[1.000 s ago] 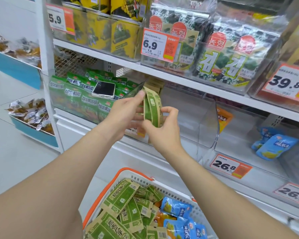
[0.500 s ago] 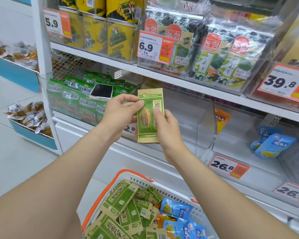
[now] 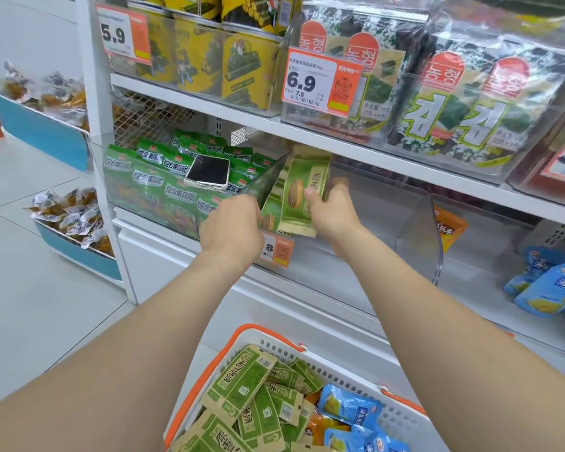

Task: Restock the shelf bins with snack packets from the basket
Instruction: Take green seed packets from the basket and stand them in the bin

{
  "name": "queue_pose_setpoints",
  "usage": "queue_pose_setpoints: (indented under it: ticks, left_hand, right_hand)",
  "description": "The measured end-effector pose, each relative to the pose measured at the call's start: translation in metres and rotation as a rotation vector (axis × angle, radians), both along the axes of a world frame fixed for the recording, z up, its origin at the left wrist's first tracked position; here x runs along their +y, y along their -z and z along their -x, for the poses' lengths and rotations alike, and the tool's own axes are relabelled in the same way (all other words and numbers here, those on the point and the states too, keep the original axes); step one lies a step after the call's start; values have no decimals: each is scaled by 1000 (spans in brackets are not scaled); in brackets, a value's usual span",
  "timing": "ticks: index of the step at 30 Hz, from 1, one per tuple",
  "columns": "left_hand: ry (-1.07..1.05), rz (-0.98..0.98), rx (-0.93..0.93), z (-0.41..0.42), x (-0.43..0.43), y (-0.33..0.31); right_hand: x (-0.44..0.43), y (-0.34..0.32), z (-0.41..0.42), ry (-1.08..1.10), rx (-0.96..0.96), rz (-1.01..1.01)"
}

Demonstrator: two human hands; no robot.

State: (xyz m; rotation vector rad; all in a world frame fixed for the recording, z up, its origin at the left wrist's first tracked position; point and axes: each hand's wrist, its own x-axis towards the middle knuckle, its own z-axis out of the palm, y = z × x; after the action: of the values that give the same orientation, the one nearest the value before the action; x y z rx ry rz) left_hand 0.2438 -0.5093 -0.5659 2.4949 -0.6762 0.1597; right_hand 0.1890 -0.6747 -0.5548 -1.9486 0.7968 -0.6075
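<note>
While the right hand point(image 3: 331, 213) pinches a flat, crinkly green seed packet point(image 3: 302, 194) upright inside the clear plastic bin point(image 3: 418, 216), the left hand point(image 3: 230, 228) curls over its front edge — whether it grips I cannot tell; similar packets fill the white slotted basket point(image 3: 402, 419).

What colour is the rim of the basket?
Orange: the basket is white with an orange rim, seen in the head view.

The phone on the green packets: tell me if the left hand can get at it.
Probably yes. The phone lies uncovered atop the open bin, just beyond the left hand, and nothing stands between them.
</note>
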Motion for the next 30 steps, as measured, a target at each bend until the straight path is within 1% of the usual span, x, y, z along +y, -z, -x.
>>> queue_pose_setpoints:
  ticks: [3,5,9,11,14,16,19,22,26,30]
  left_hand:
    - [1,-39,-11,-1,0,0]
    - [17,-52,-14,-2,-1,0]
    - [140,-86,-4,-3,-4,3]
    - [200,-131,1,-3,-6,5]
    - [247,-201,-21,-4,-8,10]
    - [270,-243,-30,-5,-9,11]
    - [290,-273,-34,-6,-9,12]
    - [294,-283,-28,-7,-11,14]
    - [295,-284,-26,-9,-13,16]
    - [300,-281,-28,-11,-14,20]
  right_hand:
    - [1,13,-11,-82,93,-47]
    - [6,15,-12,-116,157,-126]
    - [8,12,-15,-188,379,-264]
    - [9,10,-18,-193,399,-311]
    - [10,9,-23,-196,421,-316]
    - [7,13,-28,-188,449,-253]
    - [5,20,-35,-202,490,-93]
    - [6,22,-42,-130,445,-4]
    - [0,29,-53,-32,415,239]
    - [10,20,-47,-18,373,267]
